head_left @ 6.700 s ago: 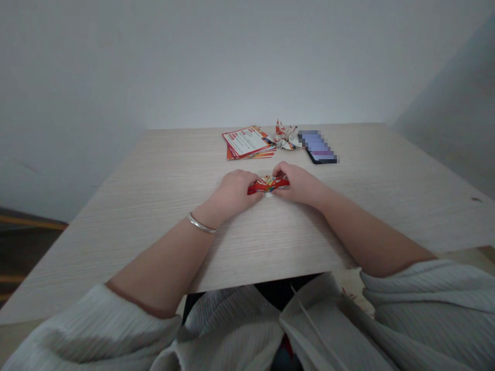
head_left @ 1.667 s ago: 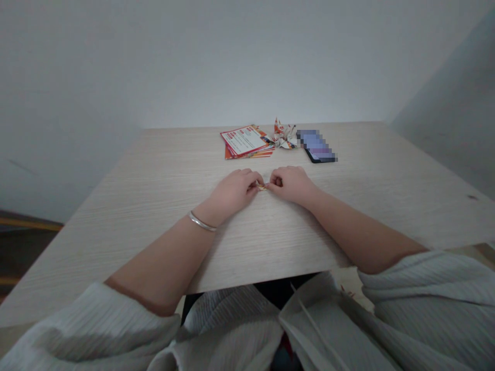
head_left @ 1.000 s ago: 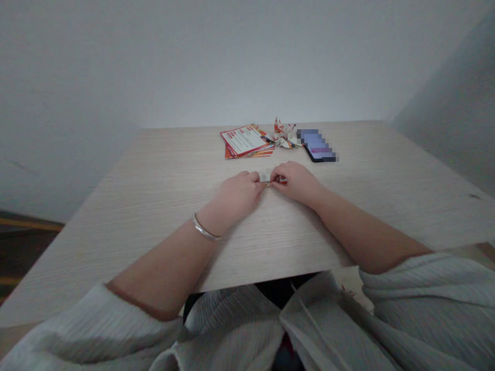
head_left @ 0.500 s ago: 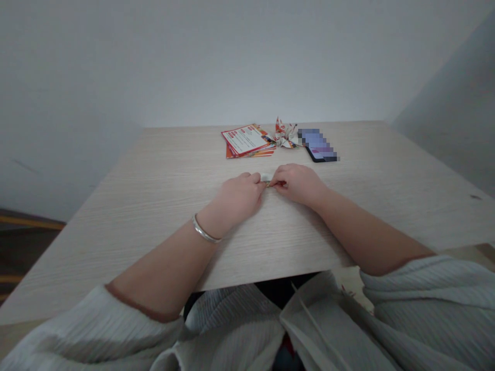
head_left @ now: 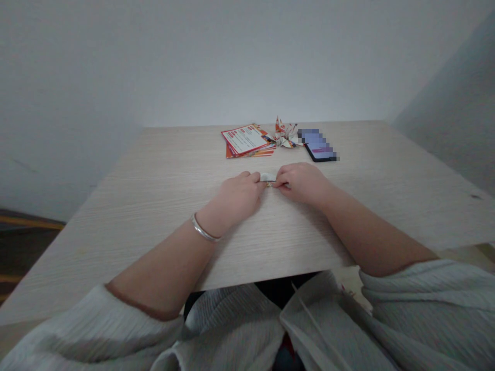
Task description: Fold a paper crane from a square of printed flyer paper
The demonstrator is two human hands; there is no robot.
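Both my hands rest knuckles-up on a pale wooden table (head_left: 154, 196), close together at its middle. My left hand (head_left: 237, 195), with a silver bangle on the wrist, and my right hand (head_left: 303, 180) are closed on a small folded piece of paper (head_left: 267, 178). Only a whitish sliver of the paper shows between the fingertips; the rest is hidden under my fingers.
At the far side of the table lie a stack of red and white printed sheets (head_left: 247, 140), a finished folded paper figure (head_left: 284, 134) and a dark phone (head_left: 319, 149). The table's near edge runs just in front of my light ribbed sleeves. A wall stands behind the table.
The red patterned paper, plainly visible between my hands at first, has been folded smaller. Now only a white sliver shows, and my hands have shifted slightly away from me.
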